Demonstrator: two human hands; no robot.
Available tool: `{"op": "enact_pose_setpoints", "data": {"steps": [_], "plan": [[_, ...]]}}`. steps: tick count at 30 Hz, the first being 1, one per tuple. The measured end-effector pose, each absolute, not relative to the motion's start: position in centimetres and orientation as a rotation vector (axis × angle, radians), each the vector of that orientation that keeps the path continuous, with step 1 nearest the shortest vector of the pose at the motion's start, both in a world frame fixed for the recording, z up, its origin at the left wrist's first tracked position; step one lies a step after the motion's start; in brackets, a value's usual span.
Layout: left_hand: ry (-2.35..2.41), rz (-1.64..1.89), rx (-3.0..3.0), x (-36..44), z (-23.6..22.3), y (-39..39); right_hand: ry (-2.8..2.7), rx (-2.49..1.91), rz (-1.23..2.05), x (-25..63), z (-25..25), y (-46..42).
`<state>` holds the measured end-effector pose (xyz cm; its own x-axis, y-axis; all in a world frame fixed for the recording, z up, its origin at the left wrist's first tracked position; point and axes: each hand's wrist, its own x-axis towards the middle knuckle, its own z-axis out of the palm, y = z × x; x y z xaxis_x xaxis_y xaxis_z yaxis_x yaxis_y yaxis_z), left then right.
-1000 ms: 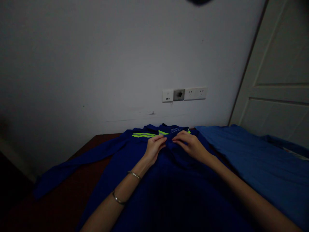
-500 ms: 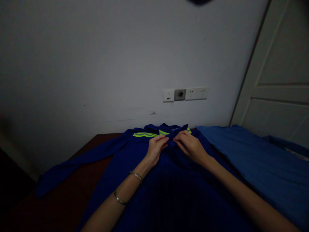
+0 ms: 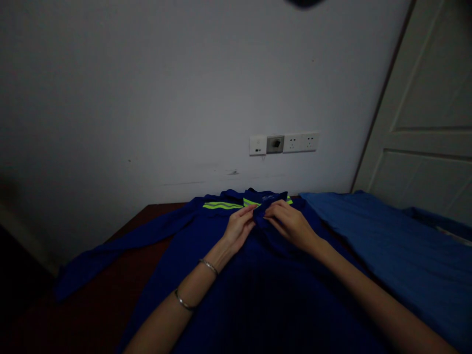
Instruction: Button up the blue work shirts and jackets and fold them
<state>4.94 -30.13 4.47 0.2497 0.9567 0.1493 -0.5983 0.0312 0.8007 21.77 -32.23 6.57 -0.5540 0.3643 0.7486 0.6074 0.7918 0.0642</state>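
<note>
A dark blue long-sleeved jacket point(image 3: 199, 236) with yellow-green and grey reflective stripes lies spread out, its collar end toward the wall. My left hand point(image 3: 238, 228) pinches the edge of its front opening just below the collar. Close beside it, my right hand point(image 3: 289, 221) has its fingers closed on the other side of the same opening, with a fold of cloth raised between the two hands. Any fastener at the fingertips is too small and dark to make out. One sleeve stretches out to the left.
Under the jacket is a dark reddish-brown table point(image 3: 147, 260). A lighter blue cloth or garment point(image 3: 391, 250) lies to the right. Behind stands a pale wall with a row of power sockets point(image 3: 283, 143), and a white panelled door point(image 3: 427, 118) is at the right.
The fingers of my left hand have straightened a little along the cloth edge, and the fold between the hands has shifted slightly. My right hand has barely moved.
</note>
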Motion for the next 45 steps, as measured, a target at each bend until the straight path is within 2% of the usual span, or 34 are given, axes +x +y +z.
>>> {"op": "enact_pose_setpoints", "data": {"steps": [10,24,32,45], "plan": [[0.538,1.27,0.936,5.5,4.4,-31.1,-2.206,-0.702,-0.407,21.8,6.4,-32.0],[0.434,1.206,0.785,5.3,4.2,-30.3,-2.22,-0.652,-0.619,22.5,5.8,-31.5],[0.459,1.195,0.97,5.3,4.3,-30.6,-2.284,-0.66,-0.718,22.6,5.9,-31.7],[0.457,1.057,0.946,5.0,2.8,-30.0,-2.252,-0.739,-0.471,22.2,6.7,-32.2]]}}
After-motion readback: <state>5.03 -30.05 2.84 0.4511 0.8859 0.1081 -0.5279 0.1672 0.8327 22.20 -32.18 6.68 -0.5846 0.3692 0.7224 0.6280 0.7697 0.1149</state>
